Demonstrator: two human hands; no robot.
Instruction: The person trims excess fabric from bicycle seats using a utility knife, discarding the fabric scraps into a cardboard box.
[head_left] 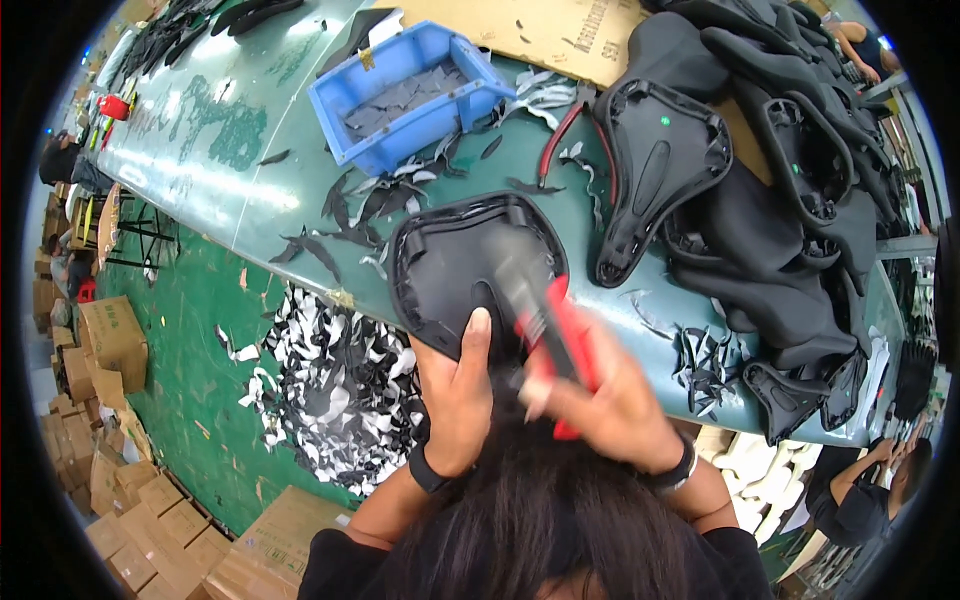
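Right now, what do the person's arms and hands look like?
The left hand and right hand have no gloves; the right one is blurred. A plain black band circles the left wrist, and a dark wristband circles the right. Short black sleeves leave the forearms bare.

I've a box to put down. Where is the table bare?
Widest patch: the table left of the blue bin, between bin and table edge, with a small scrap. A narrow gap lies between the held saddle and upturned saddle. Crowded: below the bin, under scraps; right, under piled saddles.
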